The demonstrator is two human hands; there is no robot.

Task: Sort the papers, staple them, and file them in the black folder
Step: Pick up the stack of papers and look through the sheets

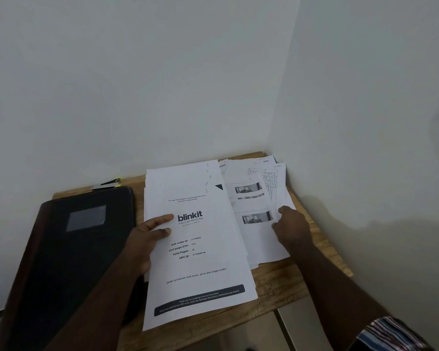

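A stack of white papers [198, 262] lies on the small wooden table [284, 282], topped by a "blinkit" cover sheet with handwritten numbers near its far edge. My left hand [147, 239] rests on the stack's left edge with straight fingers pressing the cover sheet. To the right, several loose printed pages [256, 206] with photos and a table are fanned out; my right hand [292, 229] lies on their right edge, fingers curled at the paper's margin. A closed black folder [69, 244] lies at the left. Beyond it sits a stapler [109, 183] with a yellow-green tip.
The table stands in a corner between two white walls. The cover stack overhangs the table's near edge. Pale floor tiles [276, 328] show below the table at the lower right.
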